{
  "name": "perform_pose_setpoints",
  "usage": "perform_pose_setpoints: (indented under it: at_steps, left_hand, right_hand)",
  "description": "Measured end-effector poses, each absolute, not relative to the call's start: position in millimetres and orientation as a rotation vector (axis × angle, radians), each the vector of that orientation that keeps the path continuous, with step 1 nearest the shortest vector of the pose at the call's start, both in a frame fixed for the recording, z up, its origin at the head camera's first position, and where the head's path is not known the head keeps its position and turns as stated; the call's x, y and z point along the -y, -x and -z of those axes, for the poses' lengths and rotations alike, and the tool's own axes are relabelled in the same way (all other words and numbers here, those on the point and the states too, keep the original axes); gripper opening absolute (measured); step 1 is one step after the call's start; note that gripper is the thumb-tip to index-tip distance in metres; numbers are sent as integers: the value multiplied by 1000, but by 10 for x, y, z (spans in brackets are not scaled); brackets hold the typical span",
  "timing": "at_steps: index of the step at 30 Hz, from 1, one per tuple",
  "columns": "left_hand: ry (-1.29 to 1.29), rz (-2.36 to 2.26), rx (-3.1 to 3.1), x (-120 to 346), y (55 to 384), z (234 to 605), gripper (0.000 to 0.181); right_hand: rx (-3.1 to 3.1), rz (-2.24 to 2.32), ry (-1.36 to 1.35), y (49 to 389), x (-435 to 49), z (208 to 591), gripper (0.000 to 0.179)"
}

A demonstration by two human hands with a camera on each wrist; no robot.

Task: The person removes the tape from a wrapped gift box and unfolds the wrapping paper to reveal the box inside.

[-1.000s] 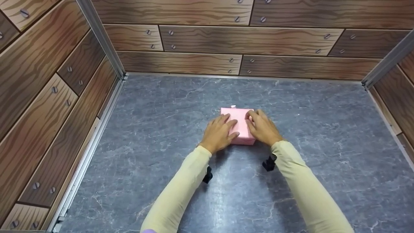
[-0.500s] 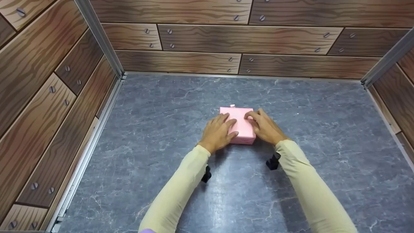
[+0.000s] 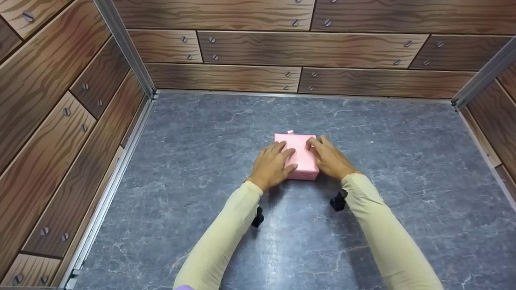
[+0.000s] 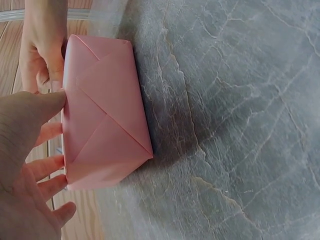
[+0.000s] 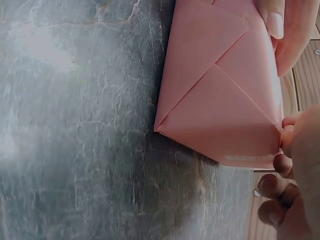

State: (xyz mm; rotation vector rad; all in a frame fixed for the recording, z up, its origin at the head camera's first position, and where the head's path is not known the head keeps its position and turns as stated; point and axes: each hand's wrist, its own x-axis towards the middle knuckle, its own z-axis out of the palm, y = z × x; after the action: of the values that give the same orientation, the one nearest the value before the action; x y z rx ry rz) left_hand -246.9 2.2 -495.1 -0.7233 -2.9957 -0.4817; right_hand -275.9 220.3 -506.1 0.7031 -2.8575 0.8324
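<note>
A box wrapped in pink paper (image 3: 300,161) sits on the grey floor surface, its near end folded into crossing triangular flaps (image 4: 107,112). My left hand (image 3: 271,164) lies spread over the left part of its top, thumb near the front edge. At the top's right edge is my right hand (image 3: 329,157), its index finger bent and its thumb close by; whether they pinch the paper I cannot tell. In the right wrist view, a shiny strip (image 5: 245,158) shows low on the folded end. A small pale tab (image 3: 290,131) sticks up behind the box.
Grey marbled flooring (image 3: 201,193) surrounds the box. Wood-patterned panels stand at the back (image 3: 314,48), left (image 3: 52,133) and right, joined by metal strips (image 3: 125,44). Black wrist devices hang under both sleeves (image 3: 338,201).
My right hand and forearm have shifted slightly right from one second ago, with the fingertips staying at the box's right edge. The left hand and the box keep their places.
</note>
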Motion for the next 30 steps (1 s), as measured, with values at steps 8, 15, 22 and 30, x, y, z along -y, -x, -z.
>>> perform_pose_setpoints:
  at_steps: [8,15,22,30]
  left_hand:
    - [727,484,3009,-17,2470,4944,51]
    - [724,476,2994,-17,2479,4944,50]
    - [721,462,2996,-20,2483,4953,50]
    - [719,471,3017,-31,2476,4947,50]
  right_hand:
    - [2831,-860,-700,2777,-2205,5077,13]
    - [2828,-876,-732,2796,-2197,5072,15]
    - [2794,-912,-724,2786,-2192,5092,14]
    - [2666,-933,-739,2759,-2258,5107,28]
